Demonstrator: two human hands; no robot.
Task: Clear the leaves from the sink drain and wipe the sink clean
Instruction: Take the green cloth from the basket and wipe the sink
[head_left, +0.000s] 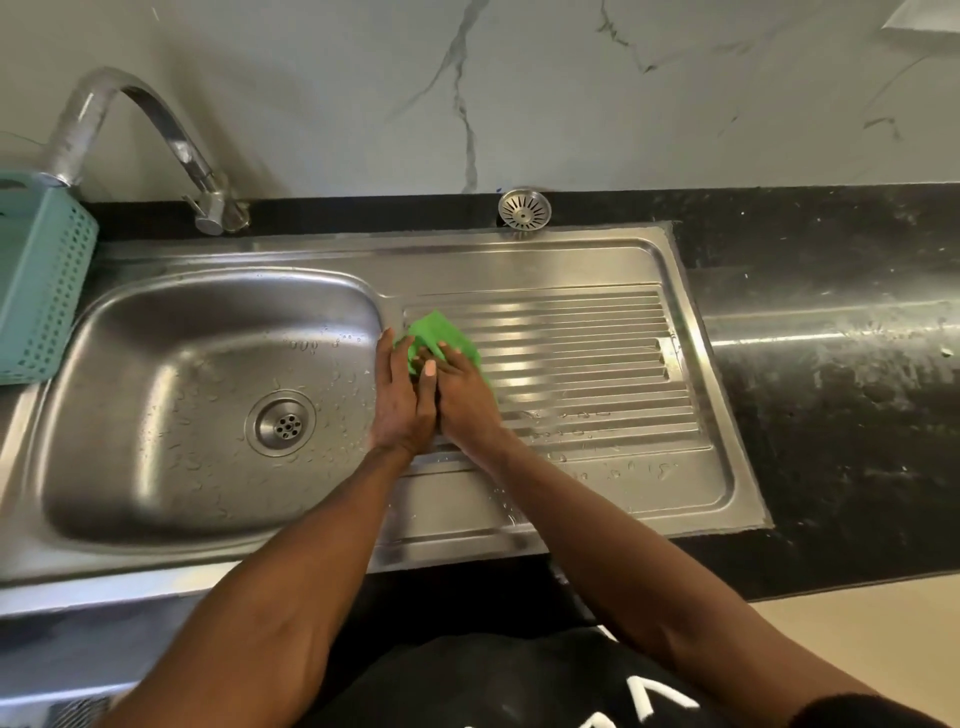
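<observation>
A stainless steel sink (156, 499) fills the left half, with water drops on its walls and no leaves showing around its drain (281, 423). To its right lies the ribbed draining board (582, 364). A green cloth (441, 332) rests at the board's left end, beside the basin's rim. My left hand (402, 400) and my right hand (467, 400) lie side by side, touching, and both hold the cloth at its near edge. A round metal drain strainer (524, 208) leans at the back against the wall.
A curved chrome tap (156, 119) rises behind the basin. A teal perforated basket (41, 280) stands at the sink's left edge. Black stone countertop (831, 389) stretches to the right, and a marbled wall (571, 93) runs behind.
</observation>
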